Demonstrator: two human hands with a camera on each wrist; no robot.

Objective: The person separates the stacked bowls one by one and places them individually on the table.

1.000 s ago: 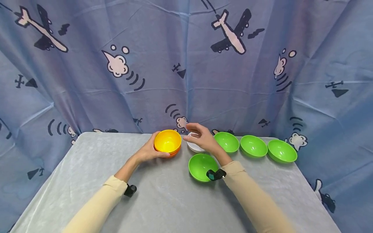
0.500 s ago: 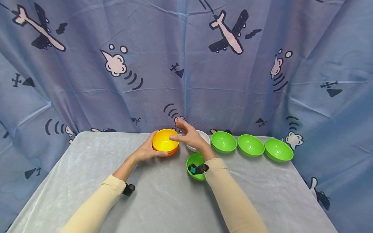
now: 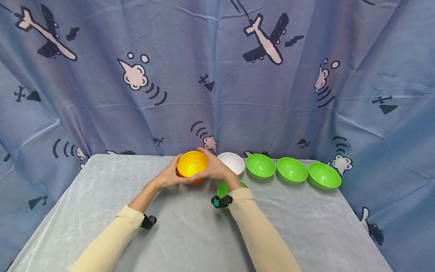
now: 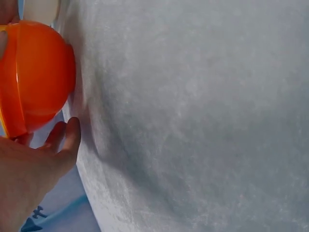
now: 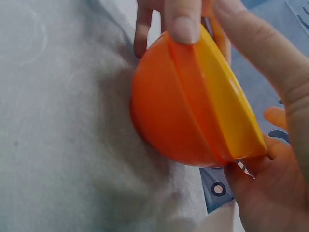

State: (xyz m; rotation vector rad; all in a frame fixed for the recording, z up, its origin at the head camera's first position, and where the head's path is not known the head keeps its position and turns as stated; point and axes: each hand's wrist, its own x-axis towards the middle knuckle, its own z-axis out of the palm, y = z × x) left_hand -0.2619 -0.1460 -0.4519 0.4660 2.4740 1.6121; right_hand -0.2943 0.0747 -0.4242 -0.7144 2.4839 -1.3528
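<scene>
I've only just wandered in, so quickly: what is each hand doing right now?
Left hand: closed, holding the bowl stack.
Right hand: closed around the yellow bowl topping that stack.

- Pale grey surface (image 3: 183, 238) with a faintly mottled look.
- White bowl (image 3: 232, 163) near the far edge, opening upward.
- First green bowl (image 3: 260, 166), second green bowl (image 3: 292, 170) and third green bowl (image 3: 324, 175), in a row to its right.
- Fourth green bowl (image 3: 222, 189), nearer the camera, partly hidden.
- Blue curtain (image 3: 163, 128) behind, printed with airplanes and puffy clouds.
</scene>
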